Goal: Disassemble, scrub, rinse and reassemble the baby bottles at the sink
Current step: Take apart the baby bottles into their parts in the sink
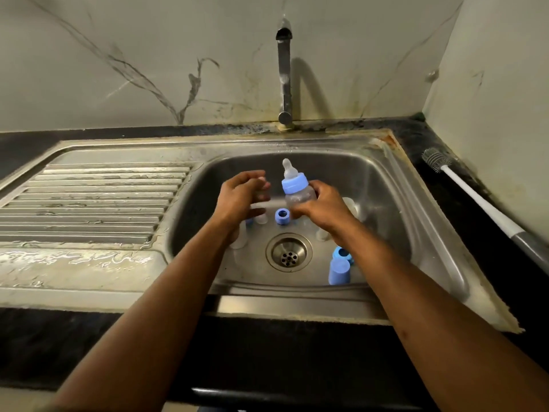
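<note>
Beside the sink [386, 185] a brush [463, 191] lies; right hand [323, 209] fingers grasp bottle [298, 194], left hand [237, 194] fingers unclear

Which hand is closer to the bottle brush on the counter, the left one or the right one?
Right. The right hand grips the bottle over the basin, on the side toward the bottle brush. The left hand is farther away, beyond the bottle.

Steel sink [386, 185] at frame centre, holding a blue ring [281, 216], blue cap [339, 272] and clear bottle parts [237, 240] around the drain [288, 254]; bottle brush [463, 190] lying on dark counter [502, 251] at right.
</note>
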